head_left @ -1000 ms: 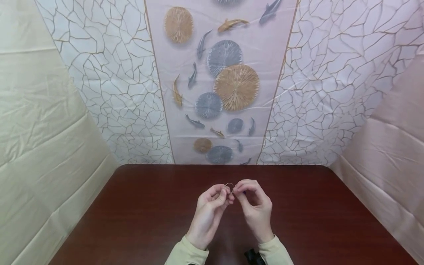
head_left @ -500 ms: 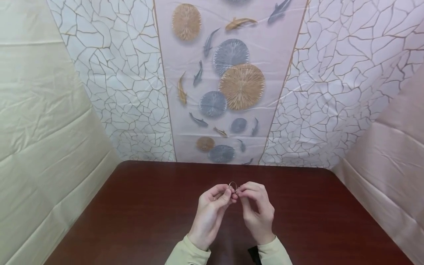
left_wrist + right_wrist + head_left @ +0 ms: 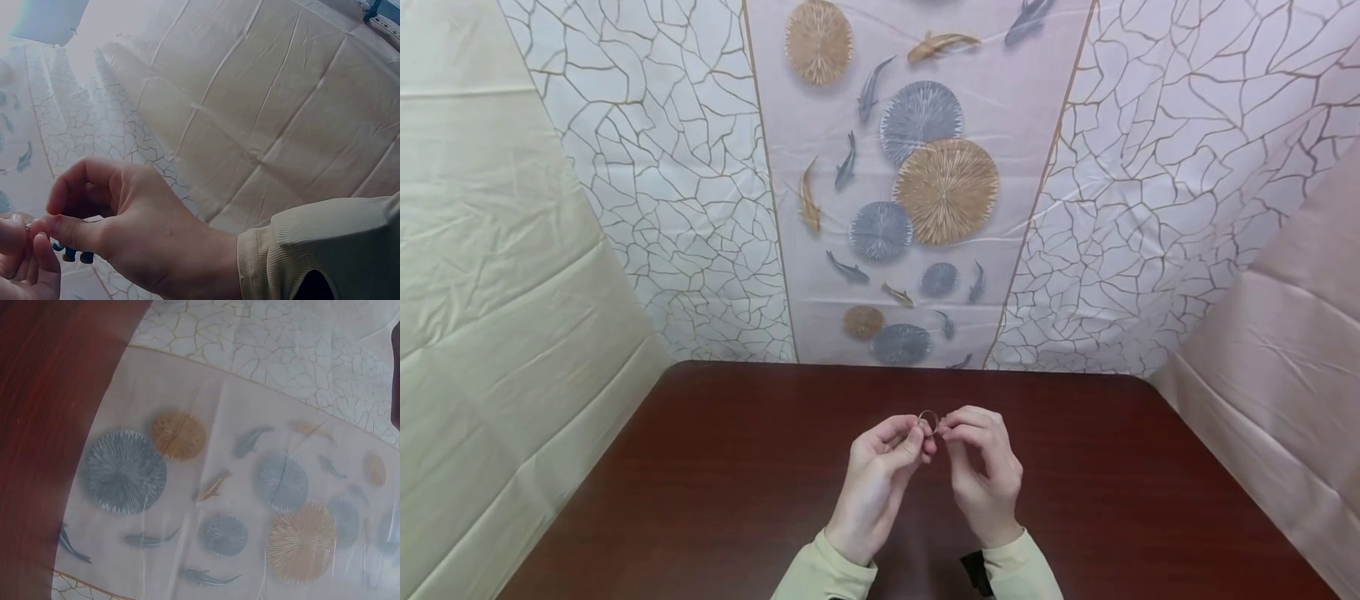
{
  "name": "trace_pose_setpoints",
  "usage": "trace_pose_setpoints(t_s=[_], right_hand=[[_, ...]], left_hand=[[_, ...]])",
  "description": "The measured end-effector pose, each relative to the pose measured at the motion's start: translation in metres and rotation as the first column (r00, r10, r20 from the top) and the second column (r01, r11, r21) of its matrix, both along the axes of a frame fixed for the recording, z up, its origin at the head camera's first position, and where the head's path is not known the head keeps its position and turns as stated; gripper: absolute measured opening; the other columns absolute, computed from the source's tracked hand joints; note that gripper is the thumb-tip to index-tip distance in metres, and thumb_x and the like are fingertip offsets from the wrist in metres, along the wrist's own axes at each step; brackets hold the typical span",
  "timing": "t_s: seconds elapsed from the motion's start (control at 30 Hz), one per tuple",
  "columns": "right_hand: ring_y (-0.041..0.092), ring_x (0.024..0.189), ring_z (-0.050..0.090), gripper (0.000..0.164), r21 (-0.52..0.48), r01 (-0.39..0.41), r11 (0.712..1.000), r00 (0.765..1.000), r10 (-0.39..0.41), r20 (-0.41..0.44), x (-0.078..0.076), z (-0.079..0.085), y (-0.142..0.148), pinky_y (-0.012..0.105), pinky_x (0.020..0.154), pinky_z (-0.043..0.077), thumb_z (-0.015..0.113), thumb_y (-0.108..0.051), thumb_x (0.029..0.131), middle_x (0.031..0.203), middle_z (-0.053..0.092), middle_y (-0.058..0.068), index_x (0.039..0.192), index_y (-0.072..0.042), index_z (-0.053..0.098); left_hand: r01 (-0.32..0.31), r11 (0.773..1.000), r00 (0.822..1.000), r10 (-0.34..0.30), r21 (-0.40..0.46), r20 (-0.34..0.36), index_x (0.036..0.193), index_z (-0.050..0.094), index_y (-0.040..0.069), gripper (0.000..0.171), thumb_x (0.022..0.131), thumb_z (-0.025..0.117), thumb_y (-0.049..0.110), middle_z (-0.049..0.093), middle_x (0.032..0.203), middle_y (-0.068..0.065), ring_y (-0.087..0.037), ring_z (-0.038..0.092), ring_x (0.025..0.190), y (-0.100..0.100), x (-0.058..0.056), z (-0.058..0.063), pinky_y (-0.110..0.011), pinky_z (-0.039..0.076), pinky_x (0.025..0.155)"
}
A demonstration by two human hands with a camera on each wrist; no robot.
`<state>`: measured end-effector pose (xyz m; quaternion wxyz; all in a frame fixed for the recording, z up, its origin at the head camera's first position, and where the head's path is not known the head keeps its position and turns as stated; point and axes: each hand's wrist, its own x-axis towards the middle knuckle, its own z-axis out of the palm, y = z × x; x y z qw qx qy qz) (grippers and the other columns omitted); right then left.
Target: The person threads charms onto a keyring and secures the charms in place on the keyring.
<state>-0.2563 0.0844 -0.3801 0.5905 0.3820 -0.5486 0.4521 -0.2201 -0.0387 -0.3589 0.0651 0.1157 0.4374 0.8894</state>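
Left hand (image 3: 872,483), pale sleeve (image 3: 826,571): grip clamped on thin ring (image 3: 929,411). Small dark beads (image 3: 70,255) just below its thumb, left wrist view. Ring between the hands, above the surface (image 3: 715,467), short of far edge, well inside left and right edges. Right hand (image 3: 988,477): fingertips together, pinching ring's right side.

1. Over the table (image 3: 760,467), the left hand (image 3: 872,483) and right hand (image 3: 988,477) sit side by side.
2. Between their fingertips is a loop (image 3: 929,412).
3. Behind the table hangs the back curtain (image 3: 880,229); the left curtain (image 3: 512,275) and right curtain (image 3: 1292,333) flank it.
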Motion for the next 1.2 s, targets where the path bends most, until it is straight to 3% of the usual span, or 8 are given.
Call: trace_pose_setpoints(t_s=[0.37,0.53,0.7,0.87,1.0,1.2], right_hand=[[0.021,0.088,0.057,0.017,0.005,-0.024,1.0,0.996,0.024,0.089,-0.003,-0.005,0.004,0.019,0.086,0.047,0.065,-0.001,0.089,0.082,0.062,0.016,0.078,0.011,0.059],[0.016,0.087,0.058,0.017,0.111,0.013,0.994,0.974,-0.037,0.222,-0.005,-0.01,0.011,0.017,0.079,0.048,0.064,-0.008,0.091,0.088,0.061,0.014,0.095,0.009,0.061],[0.013,0.084,0.055,0.021,0.283,0.043,0.958,0.934,-0.14,0.329,-0.008,-0.016,0.017,0.018,0.074,0.045,0.065,-0.003,0.09,0.087,0.062,0.006,0.11,0.001,0.064],[0.015,0.087,0.054,0.024,0.447,0.046,0.893,0.939,-0.191,0.285,-0.014,-0.021,0.022,0.016,0.081,0.044,0.053,-0.014,0.099,0.088,0.063,0.005,0.113,0.0,0.065],[0.016,0.091,0.056,0.03,0.512,0.092,0.854,0.94,-0.244,0.238,-0.014,-0.021,0.023,0.016,0.085,0.045,0.045,-0.018,0.102,0.094,0.065,0.005,0.112,0.0,0.067],[0.016,0.092,0.056,0.017,0.539,0.148,0.829,0.931,-0.301,0.208,-0.012,-0.022,0.022,0.018,0.084,0.045,0.055,-0.007,0.097,0.096,0.064,0.002,0.107,-0.003,0.068]], left_hand=[[0.041,0.999,0.999,-0.042,-0.02,-0.02,0.09,0.059,0.011,0.012,0.094,0.055,0.001,0.063,0.087,0.003,-0.007,0.059,0.076,-0.002,-0.003,0.0,-0.018,0.05,0.074],[-0.017,0.994,1.0,0.015,-0.104,-0.019,0.093,0.058,0.007,0.006,0.094,0.056,0.001,0.062,0.086,0.002,-0.008,0.059,0.075,-0.004,-0.008,-0.001,-0.02,0.051,0.073],[-0.114,0.957,0.993,0.101,-0.267,-0.063,0.1,0.055,-0.006,0.008,0.095,0.054,0.001,0.06,0.084,0.0,-0.007,0.059,0.073,-0.006,-0.019,-0.009,-0.021,0.051,0.073],[-0.173,0.9,0.984,0.138,-0.4,-0.114,0.104,0.053,-0.013,0.015,0.097,0.05,-0.001,0.058,0.086,-0.005,-0.009,0.059,0.074,-0.008,-0.026,-0.016,-0.022,0.051,0.075],[-0.204,0.862,0.978,0.152,-0.465,-0.145,0.104,0.054,-0.013,0.015,0.097,0.049,-0.002,0.059,0.085,-0.007,-0.008,0.059,0.073,-0.011,-0.027,-0.019,-0.021,0.05,0.073],[-0.206,0.849,0.977,0.151,-0.486,-0.151,0.104,0.054,-0.014,0.015,0.096,0.05,-0.002,0.06,0.087,-0.009,-0.007,0.058,0.072,-0.012,-0.029,-0.021,-0.019,0.05,0.071]])
